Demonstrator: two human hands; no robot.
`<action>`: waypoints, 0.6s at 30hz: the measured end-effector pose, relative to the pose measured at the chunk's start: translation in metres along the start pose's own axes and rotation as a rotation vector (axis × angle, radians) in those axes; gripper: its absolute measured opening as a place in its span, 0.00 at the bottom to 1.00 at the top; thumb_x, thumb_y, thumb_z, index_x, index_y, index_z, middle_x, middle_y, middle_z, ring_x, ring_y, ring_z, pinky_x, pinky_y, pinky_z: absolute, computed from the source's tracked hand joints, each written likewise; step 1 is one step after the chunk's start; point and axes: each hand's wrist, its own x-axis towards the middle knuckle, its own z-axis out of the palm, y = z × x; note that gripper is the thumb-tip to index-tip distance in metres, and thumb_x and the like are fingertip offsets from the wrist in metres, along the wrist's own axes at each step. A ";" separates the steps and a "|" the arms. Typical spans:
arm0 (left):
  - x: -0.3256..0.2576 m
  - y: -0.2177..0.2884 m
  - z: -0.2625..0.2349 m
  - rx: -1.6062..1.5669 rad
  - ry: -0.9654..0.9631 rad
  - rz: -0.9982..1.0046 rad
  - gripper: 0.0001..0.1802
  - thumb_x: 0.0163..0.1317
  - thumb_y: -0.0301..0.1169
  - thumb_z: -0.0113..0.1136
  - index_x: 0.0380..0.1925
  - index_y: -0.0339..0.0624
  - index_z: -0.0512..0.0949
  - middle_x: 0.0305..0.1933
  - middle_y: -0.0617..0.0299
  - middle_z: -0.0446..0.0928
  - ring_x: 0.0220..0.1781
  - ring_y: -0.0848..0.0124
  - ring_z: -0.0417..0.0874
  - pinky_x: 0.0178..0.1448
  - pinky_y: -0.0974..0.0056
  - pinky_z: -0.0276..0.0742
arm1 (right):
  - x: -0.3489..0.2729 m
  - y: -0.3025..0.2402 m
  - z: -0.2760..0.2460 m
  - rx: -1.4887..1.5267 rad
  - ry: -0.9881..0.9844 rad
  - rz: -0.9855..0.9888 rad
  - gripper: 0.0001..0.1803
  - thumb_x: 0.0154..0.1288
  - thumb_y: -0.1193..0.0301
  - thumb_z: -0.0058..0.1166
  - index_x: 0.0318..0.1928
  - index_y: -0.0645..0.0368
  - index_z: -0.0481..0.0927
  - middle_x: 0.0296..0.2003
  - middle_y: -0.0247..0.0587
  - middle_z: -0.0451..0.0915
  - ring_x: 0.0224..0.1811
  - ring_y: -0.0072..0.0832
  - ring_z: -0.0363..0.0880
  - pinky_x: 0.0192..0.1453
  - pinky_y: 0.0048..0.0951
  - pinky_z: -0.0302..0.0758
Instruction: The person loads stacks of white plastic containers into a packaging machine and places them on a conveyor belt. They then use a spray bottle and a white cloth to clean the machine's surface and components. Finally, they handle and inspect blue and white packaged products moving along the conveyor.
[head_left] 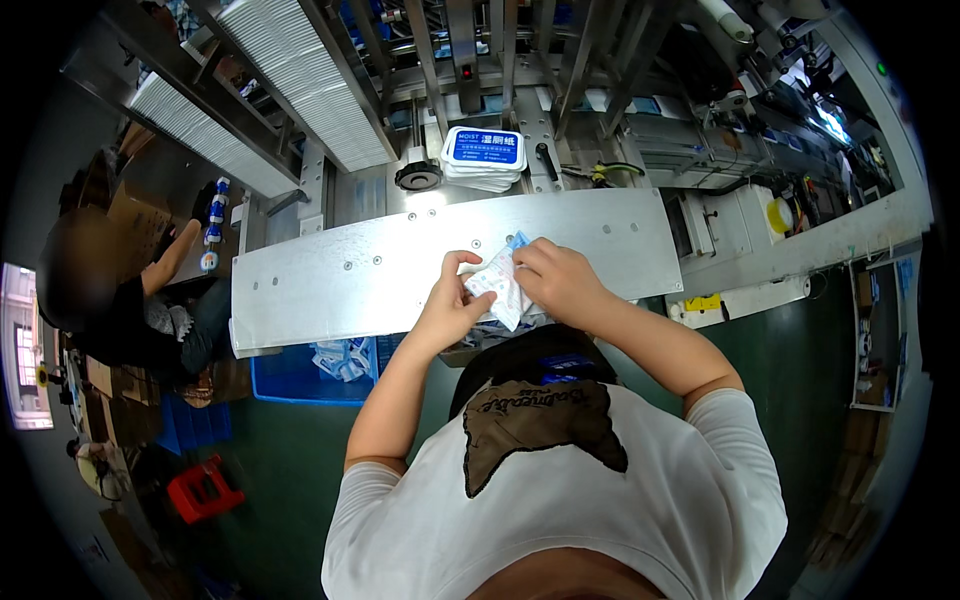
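Observation:
Over the metal bench plate (330, 270), a small white plastic packet (503, 288) with a blue corner and faint print is between my two hands. My left hand (450, 308) grips its left side, the thumb lying across the front and the index finger curled above. The fingers of my right hand (556, 280) pinch the packet near its blue upper corner. The packet is tilted and creased, one corner pointing down toward me. What it contains is hidden.
Beyond the plate lies a stack of white lids with blue labels (483, 158), beside a black knob (418, 176) and yellow-handled pliers (608, 174). Tall stacks of white sheets (300, 75) stand left. A blue crate (300, 385) sits below. A co-worker (130, 290) sits at far left.

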 end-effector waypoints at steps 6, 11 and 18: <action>-0.005 0.006 0.024 0.797 0.283 0.501 0.42 0.42 0.36 0.72 0.57 0.35 0.62 0.55 0.45 0.67 0.59 0.50 0.64 0.60 0.51 0.62 | 0.005 0.001 0.003 0.329 -0.080 0.265 0.04 0.48 0.75 0.53 0.27 0.60 0.74 0.35 0.37 0.73 0.37 0.32 0.74 0.37 0.31 0.75; 0.002 -0.006 0.019 0.819 0.197 0.446 0.38 0.40 0.33 0.70 0.54 0.36 0.66 0.52 0.49 0.70 0.57 0.50 0.66 0.61 0.52 0.61 | 0.016 0.022 -0.008 1.690 0.117 0.984 0.04 0.54 0.74 0.49 0.30 0.60 0.73 0.32 0.35 0.72 0.36 0.32 0.73 0.37 0.34 0.73; 0.004 -0.013 0.023 0.842 0.291 0.457 0.40 0.40 0.35 0.71 0.56 0.39 0.66 0.60 0.51 0.63 0.62 0.50 0.61 0.63 0.51 0.57 | 0.020 0.043 -0.065 2.184 -0.042 0.746 0.09 0.60 0.69 0.49 0.36 0.62 0.72 0.30 0.37 0.73 0.36 0.27 0.75 0.40 0.27 0.72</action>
